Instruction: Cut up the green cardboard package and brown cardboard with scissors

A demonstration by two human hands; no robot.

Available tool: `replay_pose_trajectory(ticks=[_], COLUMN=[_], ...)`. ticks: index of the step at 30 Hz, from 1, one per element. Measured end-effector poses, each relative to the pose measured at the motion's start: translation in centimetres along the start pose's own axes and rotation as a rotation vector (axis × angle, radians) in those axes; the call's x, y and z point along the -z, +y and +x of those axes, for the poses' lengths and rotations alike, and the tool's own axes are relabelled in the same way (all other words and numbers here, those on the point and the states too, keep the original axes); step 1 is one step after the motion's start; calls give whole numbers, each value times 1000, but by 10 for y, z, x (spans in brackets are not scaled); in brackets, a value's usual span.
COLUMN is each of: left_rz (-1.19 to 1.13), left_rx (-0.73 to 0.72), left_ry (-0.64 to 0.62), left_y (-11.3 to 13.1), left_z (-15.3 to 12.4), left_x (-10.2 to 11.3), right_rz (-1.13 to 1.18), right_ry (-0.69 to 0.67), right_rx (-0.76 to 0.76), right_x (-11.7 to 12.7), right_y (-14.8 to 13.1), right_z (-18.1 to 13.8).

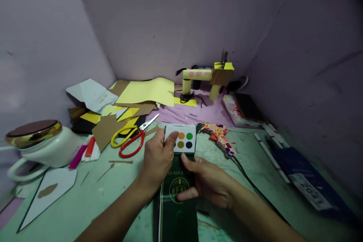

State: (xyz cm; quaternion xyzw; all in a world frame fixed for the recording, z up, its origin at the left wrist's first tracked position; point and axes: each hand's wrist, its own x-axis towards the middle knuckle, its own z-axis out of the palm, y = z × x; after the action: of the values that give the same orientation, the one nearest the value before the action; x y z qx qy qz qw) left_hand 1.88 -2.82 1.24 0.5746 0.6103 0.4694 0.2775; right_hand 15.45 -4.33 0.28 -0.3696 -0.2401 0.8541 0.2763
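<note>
In front of me is a dark green cardboard box point(180, 211), flattened-looking, with a gold round emblem and lettering on its face. A white panel with coloured dots point(185, 144) sits at its far end. My left hand point(159, 159) closes round the box's left side at that end, its thumb pressed on the white panel. From the right, my right hand point(210, 181) grips the box's edge, thumb just below the panel and a finger across the emblem. Left of my hands lie scissors point(132, 141) with yellow and red handles. To the right rests a flower-patterned glue gun point(217, 134).
A paper giraffe-like model point(204, 75) stands at the back by black string point(188, 97). Yellow paper point(150, 90) and cardboard scraps point(107, 132) pile at back left. A white mug point(56, 147) lies tipped at left. A cord point(255, 185) and blue packet point(312, 189) occupy the right.
</note>
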Motion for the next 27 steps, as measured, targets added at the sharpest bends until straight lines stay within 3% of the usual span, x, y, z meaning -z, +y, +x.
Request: replay_pose_trajectory(ticks=[6,12,20,27], left_rz=[-238,-268,6,63], left_rx=[159,234,152,108], left_ry=[-259,-538,-460,-455], left_y=[-5,-6,-11,-14], left_z=[7,-10,-19,-20], left_x=[5,5,3,9], right_rz=[147,292,381,395], right_ry=[219,255,116,21], right_rx=[150,338,271,227], right_x=[16,29,40,41], right_y=[-23,-39,-36,-34], right_z=[2,1,8,10])
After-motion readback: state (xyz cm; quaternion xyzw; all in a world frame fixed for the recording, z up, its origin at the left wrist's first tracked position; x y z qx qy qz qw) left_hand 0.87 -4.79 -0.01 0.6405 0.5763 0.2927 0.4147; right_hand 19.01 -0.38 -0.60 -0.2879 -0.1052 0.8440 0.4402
